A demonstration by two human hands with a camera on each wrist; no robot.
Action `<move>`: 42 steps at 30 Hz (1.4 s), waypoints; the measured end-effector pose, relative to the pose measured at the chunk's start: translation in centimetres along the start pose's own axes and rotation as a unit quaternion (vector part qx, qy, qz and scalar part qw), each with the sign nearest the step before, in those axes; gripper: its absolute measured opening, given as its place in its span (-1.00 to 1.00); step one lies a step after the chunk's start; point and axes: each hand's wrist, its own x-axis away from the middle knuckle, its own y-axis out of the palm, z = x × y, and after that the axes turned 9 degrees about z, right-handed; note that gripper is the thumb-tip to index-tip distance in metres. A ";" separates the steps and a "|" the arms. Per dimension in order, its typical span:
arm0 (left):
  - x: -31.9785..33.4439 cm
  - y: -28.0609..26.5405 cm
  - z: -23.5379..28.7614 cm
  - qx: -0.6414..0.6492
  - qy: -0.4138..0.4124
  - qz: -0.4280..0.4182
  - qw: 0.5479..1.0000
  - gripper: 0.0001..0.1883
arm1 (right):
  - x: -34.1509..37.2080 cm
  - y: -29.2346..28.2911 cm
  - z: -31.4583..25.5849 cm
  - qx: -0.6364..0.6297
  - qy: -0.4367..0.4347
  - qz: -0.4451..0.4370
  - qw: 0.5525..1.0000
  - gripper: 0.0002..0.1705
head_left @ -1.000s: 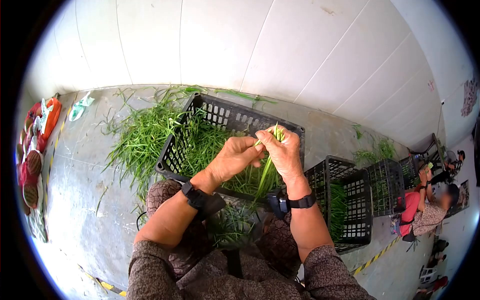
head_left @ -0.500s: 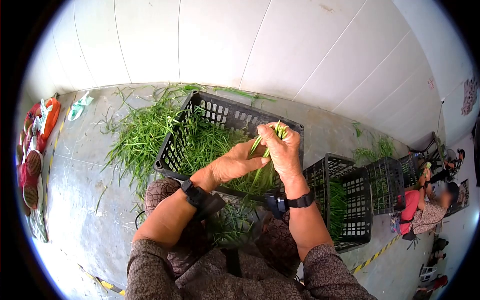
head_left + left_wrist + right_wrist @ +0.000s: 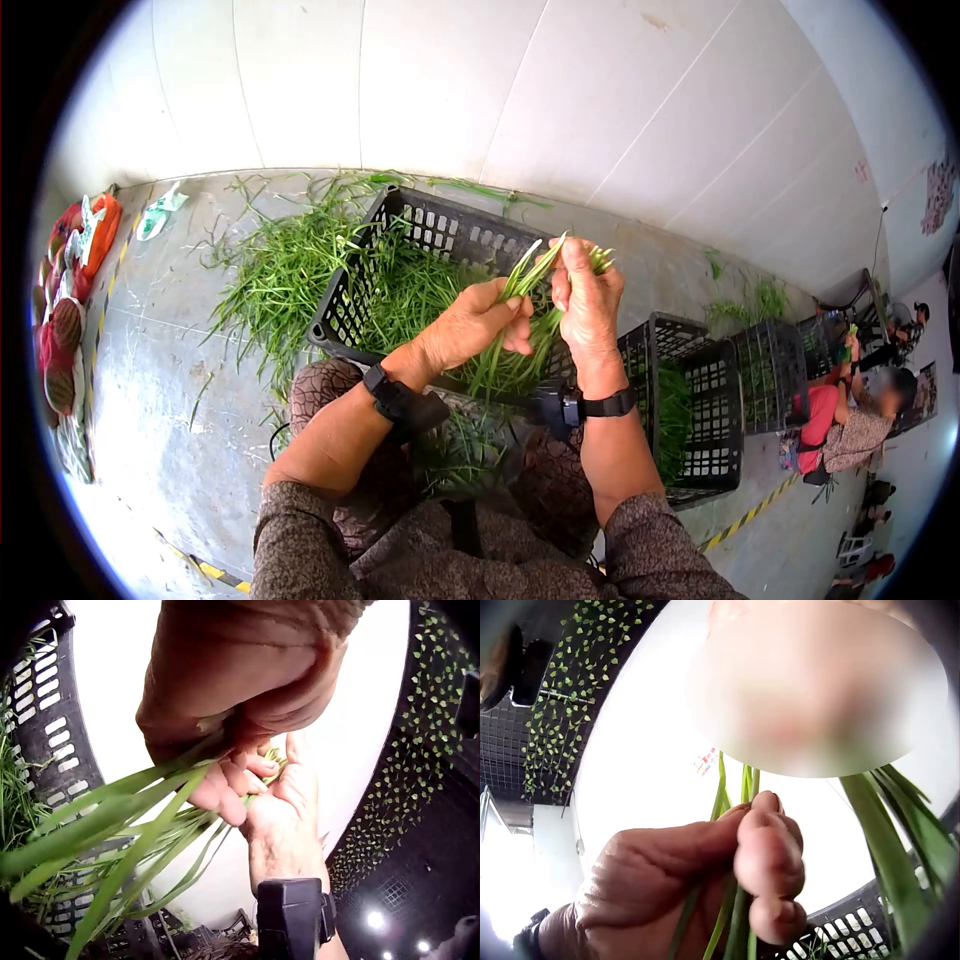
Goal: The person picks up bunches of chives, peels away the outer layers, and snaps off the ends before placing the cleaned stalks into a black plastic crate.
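Both hands are raised close together over the near right part of a black plastic crate (image 3: 465, 222) of loose greens. My left hand (image 3: 468, 325) pinches a few long flat garlic chives (image 3: 518, 285) between thumb and fingers; their pale ends point up and the leaves hang below. Just to its right, my right hand (image 3: 590, 300) grips a small bunch, with light-coloured stalk ends (image 3: 602, 260) showing above the fingers. In the left wrist view, long leaves (image 3: 135, 817) trail from the left hand. A blurred patch hides most of the right hand in the right wrist view.
A heap of green leaves (image 3: 285, 270) spreads on the floor left of the crate. More black crates (image 3: 715, 420) with greens stand to the right. Bags and shoes (image 3: 65, 340) lie at far left. Another person (image 3: 860, 430) sits at the right. A white wall (image 3: 430, 90) rises behind.
The hands came together, then drew apart slightly, the right hand moving a little to the right. The left hand now pinches chives with their pale ends raised between the hands.
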 end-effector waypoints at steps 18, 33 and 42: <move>0.7 -0.3 1.4 -0.008 -0.042 -0.030 0.999 -0.69 | -0.1 0.1 -0.3 0.008 0.021 -0.003 1.000 -0.84; 0.3 -0.5 0.9 -0.020 -0.052 -0.071 0.996 -0.65 | 0.2 -0.1 -0.3 0.040 0.026 -0.054 0.997 -0.83; 0.4 -0.6 1.0 -0.002 -0.055 -0.089 0.994 -0.64 | 0.5 0.5 -0.8 0.051 0.021 -0.099 0.994 -0.82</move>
